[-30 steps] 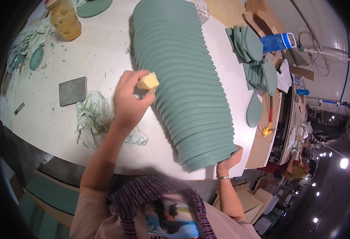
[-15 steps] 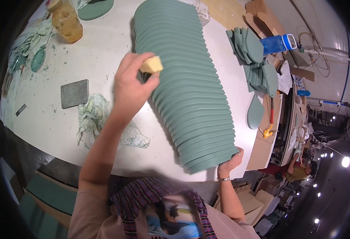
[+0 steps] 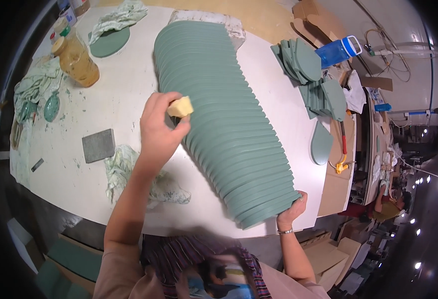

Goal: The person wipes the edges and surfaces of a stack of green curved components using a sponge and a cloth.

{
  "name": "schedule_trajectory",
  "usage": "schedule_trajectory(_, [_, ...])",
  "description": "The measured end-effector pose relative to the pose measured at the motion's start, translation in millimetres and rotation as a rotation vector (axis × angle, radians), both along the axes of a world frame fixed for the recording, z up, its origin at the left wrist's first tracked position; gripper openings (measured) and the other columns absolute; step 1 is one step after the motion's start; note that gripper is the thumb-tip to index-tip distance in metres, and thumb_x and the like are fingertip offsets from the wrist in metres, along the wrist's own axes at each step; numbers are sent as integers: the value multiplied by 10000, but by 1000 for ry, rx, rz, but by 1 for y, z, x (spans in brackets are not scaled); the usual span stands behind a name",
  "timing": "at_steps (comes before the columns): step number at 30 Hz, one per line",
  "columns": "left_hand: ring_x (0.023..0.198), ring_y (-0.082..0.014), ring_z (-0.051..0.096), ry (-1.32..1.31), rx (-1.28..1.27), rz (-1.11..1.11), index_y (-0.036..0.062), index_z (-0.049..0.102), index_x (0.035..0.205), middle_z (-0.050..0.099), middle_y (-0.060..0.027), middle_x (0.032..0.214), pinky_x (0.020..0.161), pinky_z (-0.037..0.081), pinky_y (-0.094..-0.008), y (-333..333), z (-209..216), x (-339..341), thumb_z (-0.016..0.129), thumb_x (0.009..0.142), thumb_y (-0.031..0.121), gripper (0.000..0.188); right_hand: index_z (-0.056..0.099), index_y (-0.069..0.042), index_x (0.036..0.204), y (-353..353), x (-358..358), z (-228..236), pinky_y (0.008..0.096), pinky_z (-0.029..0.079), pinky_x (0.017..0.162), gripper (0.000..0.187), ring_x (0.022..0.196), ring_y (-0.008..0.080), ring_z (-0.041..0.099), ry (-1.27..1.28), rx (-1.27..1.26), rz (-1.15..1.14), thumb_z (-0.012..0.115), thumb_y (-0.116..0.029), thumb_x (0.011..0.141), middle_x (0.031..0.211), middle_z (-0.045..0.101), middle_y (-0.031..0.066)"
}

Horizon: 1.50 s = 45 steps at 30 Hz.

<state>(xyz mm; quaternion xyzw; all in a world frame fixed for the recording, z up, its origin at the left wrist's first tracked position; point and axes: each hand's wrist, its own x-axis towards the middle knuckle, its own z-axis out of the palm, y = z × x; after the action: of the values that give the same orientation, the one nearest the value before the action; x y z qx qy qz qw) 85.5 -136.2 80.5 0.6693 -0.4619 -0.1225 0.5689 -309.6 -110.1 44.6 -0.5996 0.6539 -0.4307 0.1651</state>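
Observation:
A long row of thin grey-green rounded panels, stacked face to face and overlapping, runs from the far middle of the table towards me. My left hand pinches a pale yellow sponge block between thumb and fingers, over the row's left edge; whether it touches the panels I cannot tell. At the near right corner of the row, my right hand grips the end panels, its fingers partly hidden. Left of the row lie a dark grey rectangular block and a stained, crumpled cloth.
An amber jar and a round green disc with a rag on it are at the far left. More green panels, a teardrop-shaped panel and a blue bottle stand right. Cardboard boxes sit below the table's edge.
The view has shifted, so the table and row appear lower and more of the far end shows. My left hand still holds the sponge by the row's left edge; my right hand keeps its grip.

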Motion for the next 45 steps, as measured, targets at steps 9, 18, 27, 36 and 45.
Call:
schedule_trajectory(9, [823, -292, 587, -238, 47, -107, 21, 664, 981, 575, -125, 881, 741, 491, -371, -19, 14, 1, 672, 652, -4, 331, 519, 31, 890, 3, -1, 5, 306, 372, 651, 381, 696, 150, 426, -52, 48, -18, 315, -264, 1019, 745, 467, 62])
schedule_trajectory(18, [912, -323, 553, -569, 95, -437, 47, 644, 1022, 549, -127, 921, 804, 480, -410, -114, 43, -73, 699, 690, 96, 341, 530, 22, 919, 1, -3, 9, 279, 353, 610, 347, 667, 114, 419, -109, 98, -1, 355, -265, 1007, 699, 462, 25])
schedule_trajectory(27, [811, -297, 592, -381, 406, -213, 23, 669, 1019, 573, -132, 881, 742, 489, -382, -39, 54, -5, 670, 687, 59, 334, 561, 29, 963, 2, -9, 4, 276, 369, 597, 276, 655, 121, 460, -199, 76, 53, 368, -168, 972, 740, 513, 54])
schedule_trajectory(36, [828, -314, 581, -573, 233, -404, 8, 639, 1014, 564, -150, 894, 758, 487, -379, -131, 64, -75, 666, 718, 82, 307, 572, 49, 1004, 1, -16, 0, 318, 454, 646, 234, 694, 240, 566, -197, 79, 93, 408, -81, 900, 861, 604, 161])
schedule_trajectory(45, [881, -320, 575, -517, 389, -333, 19, 669, 1007, 556, -139, 890, 797, 494, -393, -99, 65, -31, 686, 694, 56, 316, 576, 41, 1010, 6, -19, 6, 303, 411, 597, 232, 632, 190, 506, -178, 118, 14, 421, -64, 873, 812, 587, 131])
